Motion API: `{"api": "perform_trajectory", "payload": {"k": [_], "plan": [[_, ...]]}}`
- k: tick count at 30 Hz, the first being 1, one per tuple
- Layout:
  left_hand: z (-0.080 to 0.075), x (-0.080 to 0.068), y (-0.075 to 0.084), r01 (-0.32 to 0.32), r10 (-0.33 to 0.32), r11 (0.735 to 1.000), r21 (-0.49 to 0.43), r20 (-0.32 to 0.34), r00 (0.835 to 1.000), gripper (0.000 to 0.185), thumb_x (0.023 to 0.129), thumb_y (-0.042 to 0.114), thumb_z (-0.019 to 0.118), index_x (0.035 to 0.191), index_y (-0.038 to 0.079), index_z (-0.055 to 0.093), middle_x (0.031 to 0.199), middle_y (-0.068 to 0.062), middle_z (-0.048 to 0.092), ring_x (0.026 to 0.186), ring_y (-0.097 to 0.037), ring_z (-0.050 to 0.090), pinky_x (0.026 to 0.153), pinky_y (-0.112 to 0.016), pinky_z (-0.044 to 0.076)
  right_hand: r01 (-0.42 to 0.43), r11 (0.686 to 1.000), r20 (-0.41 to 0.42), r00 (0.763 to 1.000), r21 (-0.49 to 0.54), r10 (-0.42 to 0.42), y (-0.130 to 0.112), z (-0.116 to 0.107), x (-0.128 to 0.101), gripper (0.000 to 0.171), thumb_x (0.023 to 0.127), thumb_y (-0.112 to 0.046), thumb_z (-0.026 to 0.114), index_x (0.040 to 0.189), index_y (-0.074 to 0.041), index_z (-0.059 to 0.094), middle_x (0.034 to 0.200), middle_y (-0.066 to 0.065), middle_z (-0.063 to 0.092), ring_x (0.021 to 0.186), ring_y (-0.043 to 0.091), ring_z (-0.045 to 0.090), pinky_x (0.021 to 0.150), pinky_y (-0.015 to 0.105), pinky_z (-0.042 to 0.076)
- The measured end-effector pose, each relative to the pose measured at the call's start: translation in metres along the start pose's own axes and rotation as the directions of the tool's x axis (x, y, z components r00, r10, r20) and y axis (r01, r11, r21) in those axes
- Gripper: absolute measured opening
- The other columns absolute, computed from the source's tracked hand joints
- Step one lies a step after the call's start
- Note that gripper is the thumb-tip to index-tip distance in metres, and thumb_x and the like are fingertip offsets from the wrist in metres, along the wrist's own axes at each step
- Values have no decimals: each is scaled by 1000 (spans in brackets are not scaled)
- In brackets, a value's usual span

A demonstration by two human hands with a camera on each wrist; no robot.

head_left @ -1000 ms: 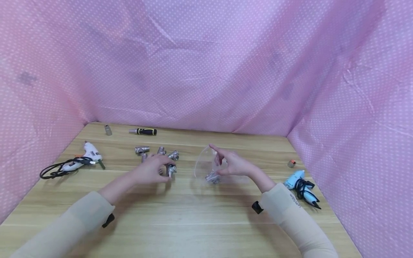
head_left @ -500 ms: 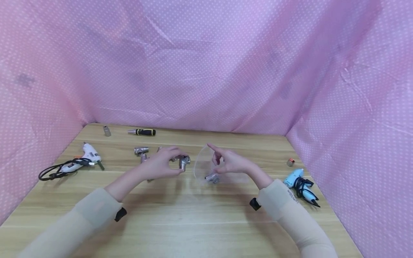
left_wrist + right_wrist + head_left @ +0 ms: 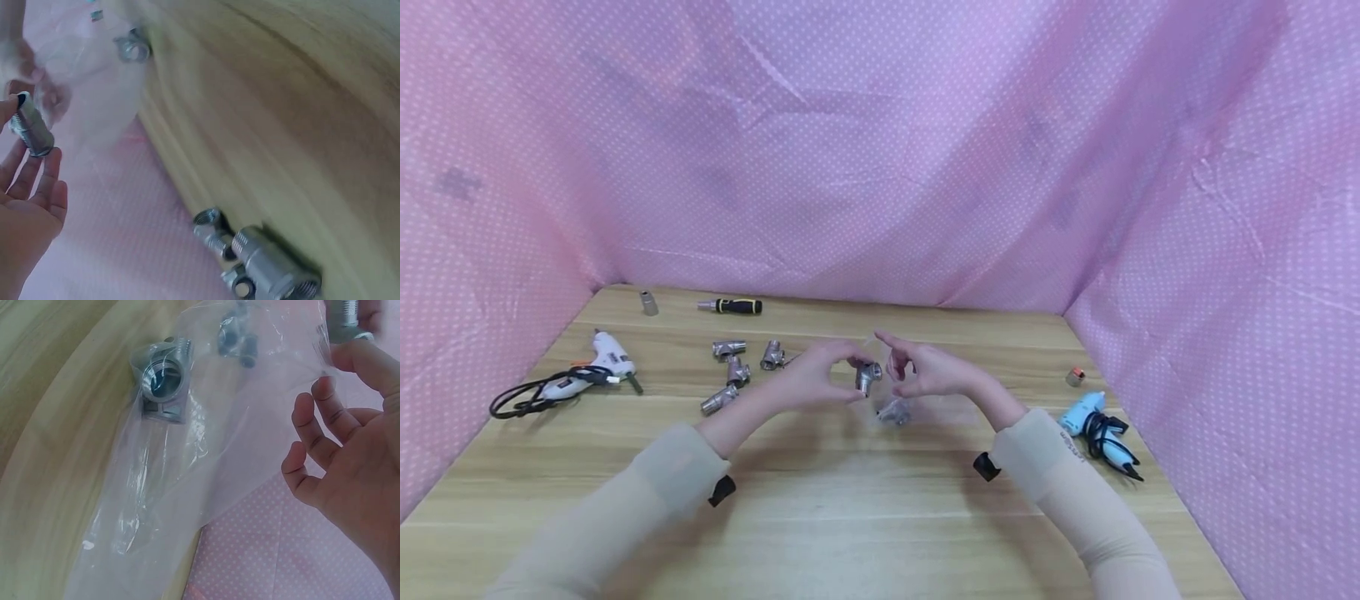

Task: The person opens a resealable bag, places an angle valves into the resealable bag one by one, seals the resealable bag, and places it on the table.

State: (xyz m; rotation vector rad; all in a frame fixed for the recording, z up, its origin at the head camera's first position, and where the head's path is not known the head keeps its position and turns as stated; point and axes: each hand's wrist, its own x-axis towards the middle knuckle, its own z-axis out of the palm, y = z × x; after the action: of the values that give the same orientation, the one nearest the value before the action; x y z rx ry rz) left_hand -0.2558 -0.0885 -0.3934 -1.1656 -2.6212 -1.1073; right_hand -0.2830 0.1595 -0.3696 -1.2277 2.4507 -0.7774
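The left hand (image 3: 816,383) pinches a metal pipe fitting (image 3: 868,377) at its fingertips, holding it above the table (image 3: 850,517) right at the mouth of a clear plastic bag (image 3: 187,487). The fitting juts out past the fingertips toward the right hand (image 3: 928,377), which pinches the bag's upper edge between thumb and forefinger, the other fingers spread loosely. Another fitting (image 3: 164,380) already lies inside the bag, which rests on the wood just below the held one. More fittings (image 3: 736,367) lie loose near the left forearm.
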Motion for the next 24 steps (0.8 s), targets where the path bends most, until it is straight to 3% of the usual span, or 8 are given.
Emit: {"api": "perform_trajectory", "payload": {"k": [6,9,13,17,24], "plan": [[15,5,-4,47,-50,991,121,18,999,48,74,28,78,117,13,63,113,2,66,105,-15,60,100,-41,43,2,1000,7,1000,-6,-2,-3,2,1,91,78,-3,67,151,-4,12,80,-4,57,81,21,57,75,32,48],[19,7,-5,86,-91,973,215,13,996,48,74,33,78,117,15,63,117,2,65,109,-16,59,103,-46,38,12,1000,7,1000,12,-12,-4,3,1,90,76,1,65,150,-1,13,79,-3,56,80,23,57,77,34,48],[21,8,-6,91,-101,947,307,18,995,50,73,37,78,116,17,63,119,1,64,115,-20,56,104,-49,34,43,999,-2,999,2,-43,-6,4,-1,87,75,3,64,148,4,16,77,-4,55,78,24,57,79,30,48],[19,6,-7,71,-83,945,318,22,996,51,73,34,79,117,15,63,120,-1,64,114,-22,56,104,-49,35,69,997,-19,997,-26,-69,-7,4,-4,85,74,4,62,147,5,19,75,-5,54,77,21,57,78,27,49],[9,-4,-8,76,-81,965,250,9,997,52,76,29,78,122,12,60,122,-2,63,104,-19,60,99,-49,38,66,996,-115,991,-53,-72,-4,6,-7,78,71,4,60,143,4,31,76,-1,59,71,8,54,68,33,54]]}}
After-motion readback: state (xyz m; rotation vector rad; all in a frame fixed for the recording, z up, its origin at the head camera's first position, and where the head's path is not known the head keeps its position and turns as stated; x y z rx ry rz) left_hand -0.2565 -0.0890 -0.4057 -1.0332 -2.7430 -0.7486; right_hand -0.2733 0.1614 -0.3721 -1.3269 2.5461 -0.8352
